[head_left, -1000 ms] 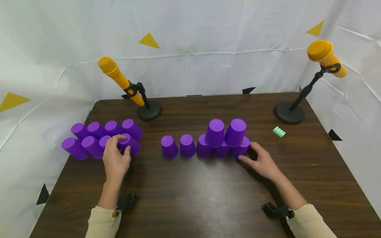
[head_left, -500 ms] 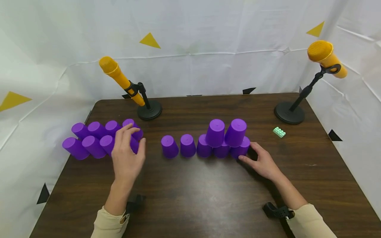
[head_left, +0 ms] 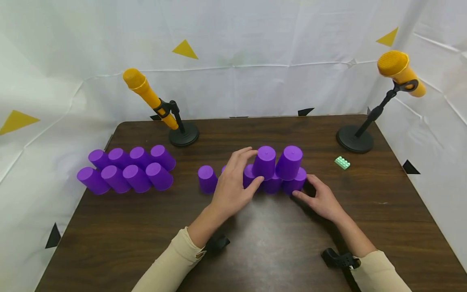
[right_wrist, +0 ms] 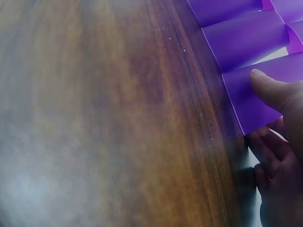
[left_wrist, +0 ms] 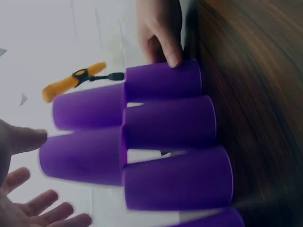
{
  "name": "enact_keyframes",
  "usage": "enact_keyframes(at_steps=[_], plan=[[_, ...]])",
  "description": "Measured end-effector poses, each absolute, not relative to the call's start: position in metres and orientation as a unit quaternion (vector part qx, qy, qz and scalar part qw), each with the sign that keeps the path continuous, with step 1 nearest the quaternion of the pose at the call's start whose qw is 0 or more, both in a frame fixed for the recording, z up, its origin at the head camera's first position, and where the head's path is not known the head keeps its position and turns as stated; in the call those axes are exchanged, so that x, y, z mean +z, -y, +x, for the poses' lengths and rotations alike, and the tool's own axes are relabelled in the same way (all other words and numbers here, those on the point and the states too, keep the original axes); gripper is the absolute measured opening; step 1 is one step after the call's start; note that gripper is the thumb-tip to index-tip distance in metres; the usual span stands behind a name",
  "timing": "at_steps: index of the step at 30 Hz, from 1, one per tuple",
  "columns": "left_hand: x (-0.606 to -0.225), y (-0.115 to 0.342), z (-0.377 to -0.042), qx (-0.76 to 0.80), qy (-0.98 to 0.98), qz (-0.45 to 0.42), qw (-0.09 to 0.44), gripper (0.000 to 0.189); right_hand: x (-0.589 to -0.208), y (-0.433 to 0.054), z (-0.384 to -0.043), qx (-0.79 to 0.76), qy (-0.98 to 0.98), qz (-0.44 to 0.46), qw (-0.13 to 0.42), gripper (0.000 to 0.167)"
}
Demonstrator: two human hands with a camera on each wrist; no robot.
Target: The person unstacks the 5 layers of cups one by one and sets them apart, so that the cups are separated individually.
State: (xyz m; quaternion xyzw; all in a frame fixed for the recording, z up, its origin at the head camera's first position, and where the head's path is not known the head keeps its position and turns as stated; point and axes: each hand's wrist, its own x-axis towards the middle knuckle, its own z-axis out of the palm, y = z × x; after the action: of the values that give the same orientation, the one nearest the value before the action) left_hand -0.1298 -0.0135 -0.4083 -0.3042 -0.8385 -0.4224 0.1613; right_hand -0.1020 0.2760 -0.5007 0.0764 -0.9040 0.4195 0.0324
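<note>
Upside-down purple cups stand in a row at the middle of the table, with two more on top: an upper left cup (head_left: 264, 163) and an upper right cup (head_left: 289, 163). My left hand (head_left: 233, 182) is beside the upper left cup, fingers spread and thumb at its front, hiding part of the row. In the left wrist view, the thumb tip is close to that cup (left_wrist: 83, 156) and the other fingers are apart from it. My right hand (head_left: 321, 200) holds the row's rightmost cup (head_left: 294, 182), thumb on its front and fingers round its right side.
Several more purple cups (head_left: 136, 178) are grouped in two rows at the left of the table (head_left: 109, 227). Yellow microphones on black stands rise at the back left (head_left: 146, 95) and right (head_left: 395, 69). A small mint-green toy brick (head_left: 342, 162) lies at the right.
My left hand has left the cup group at the left and moved right to the upper left cup of the stack, carrying nothing. The right hand stays at the rightmost cup.
</note>
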Motion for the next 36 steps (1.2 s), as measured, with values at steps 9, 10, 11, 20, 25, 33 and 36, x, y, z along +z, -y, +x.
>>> enact_keyframes(at_steps=[9, 10, 11, 20, 25, 33, 36], plan=[[-0.418, -0.019, -0.138, -0.452, 0.83, -0.272, 0.181, 0.051, -0.501, -0.275, -0.102, 0.421, 0.903, 0.08, 0.035, 0.057], [-0.419, -0.02, -0.139, -0.456, 0.829, -0.269, 0.183, 0.049, -0.501, -0.274, -0.103, 0.42, 0.903, 0.08, 0.035, 0.057], [-0.42, -0.02, -0.14, -0.46, 0.826, -0.268, 0.184, 0.048, -0.502, -0.274, -0.103, 0.42, 0.903, 0.081, 0.036, 0.057], [-0.414, -0.001, -0.136, -0.505, 0.793, -0.282, 0.19, 0.041, -0.5, -0.275, -0.102, 0.421, 0.902, 0.081, 0.037, 0.057], [-0.409, 0.048, -0.112, -0.54, 0.775, -0.259, 0.201, 0.038, -0.501, -0.274, -0.102, 0.424, 0.901, 0.082, 0.033, 0.057], [-0.414, 0.177, -0.075, -0.518, 0.804, -0.079, 0.281, 0.042, -0.503, -0.276, -0.101, 0.424, 0.902, 0.076, 0.031, 0.058], [-0.431, 0.235, -0.078, -0.483, 0.822, 0.032, 0.299, 0.045, -0.503, -0.277, -0.1, 0.42, 0.904, 0.074, 0.034, 0.058]])
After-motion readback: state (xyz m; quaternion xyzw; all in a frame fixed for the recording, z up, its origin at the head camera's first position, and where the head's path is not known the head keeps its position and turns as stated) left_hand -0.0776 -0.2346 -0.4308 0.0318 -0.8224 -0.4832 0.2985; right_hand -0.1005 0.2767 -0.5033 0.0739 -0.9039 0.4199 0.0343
